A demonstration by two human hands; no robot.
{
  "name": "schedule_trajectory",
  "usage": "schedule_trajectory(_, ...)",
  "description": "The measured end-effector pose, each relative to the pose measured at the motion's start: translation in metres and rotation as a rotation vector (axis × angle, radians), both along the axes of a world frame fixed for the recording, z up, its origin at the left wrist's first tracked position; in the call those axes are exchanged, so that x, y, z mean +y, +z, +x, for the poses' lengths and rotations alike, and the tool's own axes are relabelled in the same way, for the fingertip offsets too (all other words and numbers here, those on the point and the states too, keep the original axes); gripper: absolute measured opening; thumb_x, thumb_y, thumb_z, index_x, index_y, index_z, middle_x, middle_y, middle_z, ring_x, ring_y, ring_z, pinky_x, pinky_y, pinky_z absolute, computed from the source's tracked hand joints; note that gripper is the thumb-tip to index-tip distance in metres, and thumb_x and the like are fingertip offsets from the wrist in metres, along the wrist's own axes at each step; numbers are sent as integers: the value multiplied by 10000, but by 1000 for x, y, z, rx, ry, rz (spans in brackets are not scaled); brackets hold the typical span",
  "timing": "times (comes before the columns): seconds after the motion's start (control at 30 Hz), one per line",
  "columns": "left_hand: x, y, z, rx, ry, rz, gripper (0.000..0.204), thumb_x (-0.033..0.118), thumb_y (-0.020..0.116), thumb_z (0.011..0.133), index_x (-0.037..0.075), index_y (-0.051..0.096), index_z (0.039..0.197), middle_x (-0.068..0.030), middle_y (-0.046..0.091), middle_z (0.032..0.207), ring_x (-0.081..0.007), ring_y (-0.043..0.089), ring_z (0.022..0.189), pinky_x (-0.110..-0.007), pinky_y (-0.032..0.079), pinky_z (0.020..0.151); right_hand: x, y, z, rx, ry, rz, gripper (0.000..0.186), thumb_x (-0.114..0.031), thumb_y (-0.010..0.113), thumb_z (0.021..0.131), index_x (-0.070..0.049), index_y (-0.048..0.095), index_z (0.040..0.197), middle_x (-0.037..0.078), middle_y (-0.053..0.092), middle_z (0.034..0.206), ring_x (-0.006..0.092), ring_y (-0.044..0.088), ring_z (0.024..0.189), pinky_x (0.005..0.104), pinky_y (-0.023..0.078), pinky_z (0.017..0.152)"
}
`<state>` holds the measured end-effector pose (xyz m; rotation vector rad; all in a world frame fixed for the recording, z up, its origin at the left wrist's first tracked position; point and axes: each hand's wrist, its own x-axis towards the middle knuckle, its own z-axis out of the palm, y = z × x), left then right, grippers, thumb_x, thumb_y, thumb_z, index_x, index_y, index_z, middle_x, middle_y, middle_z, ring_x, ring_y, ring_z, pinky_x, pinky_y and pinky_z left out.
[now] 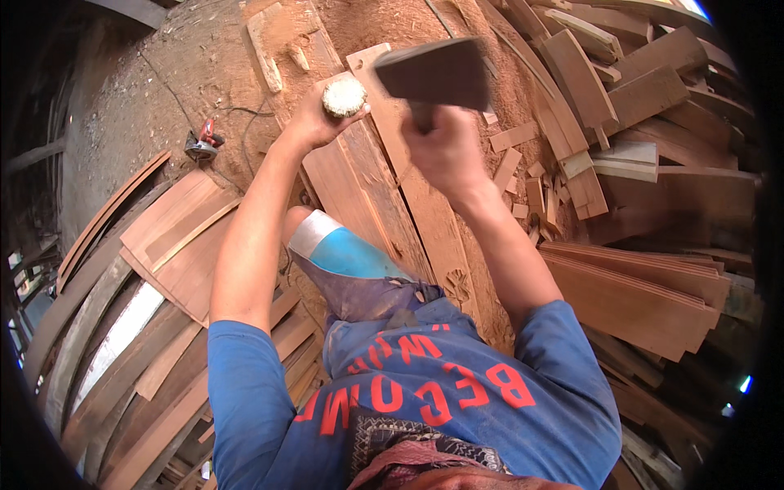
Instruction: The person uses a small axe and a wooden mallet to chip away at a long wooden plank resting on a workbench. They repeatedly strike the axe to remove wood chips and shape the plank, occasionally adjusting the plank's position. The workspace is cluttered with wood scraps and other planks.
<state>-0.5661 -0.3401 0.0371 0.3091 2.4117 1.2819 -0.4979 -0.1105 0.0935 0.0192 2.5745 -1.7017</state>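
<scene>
My left hand (pixel 314 118) is wrapped round the upright handle of a chisel (pixel 344 96). Only the round, pale, frayed top of that handle shows; its blade is hidden below. A dark, block-headed mallet (pixel 437 72) is gripped in my right hand (pixel 445 151), slightly blurred, its head raised just right of the chisel. Beneath both hands run a long reddish-brown plank (pixel 433 216) with a cut pattern near its close end, and a wider rough-edged board (pixel 347 188) beside it. My bent leg (pixel 355 249) rests over the wider board.
A red and black power tool (pixel 204 140) with a cord lies at left. Stacked boards (pixel 184 237) fill the left side. Thin panels (pixel 637 294), loose planks (pixel 576 77) and small offcuts (pixel 508 167) crowd the right. Sawdust covers the ground.
</scene>
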Motion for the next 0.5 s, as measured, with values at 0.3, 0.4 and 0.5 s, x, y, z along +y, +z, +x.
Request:
schedule_trajectory(0.3,-27,-21,-30,-51,1240,807,243,299,818,897,116,688,992,-37,704,883,-165,664,770,-369,563,744,19,3,20,-191,155,306,201,-144,660,895,54,628,922,256,680,795,384,696,757,508,525,698)
schedule_trajectory(0.4,-43,26,-7,10,816,613,172,223,789,918,114,672,982,-29,687,849,-144,658,750,-329,556,727,36,-2,64,-286,173,197,195,-128,671,877,58,613,892,184,641,736,281,643,692,446,506,651)
schedule_trajectory(0.5,-31,110,58,-26,416,238,141,148,800,906,96,705,997,-11,729,890,-122,698,823,-309,572,754,40,-6,104,-404,293,33,186,-99,707,840,49,602,880,99,561,718,186,569,694,383,487,635)
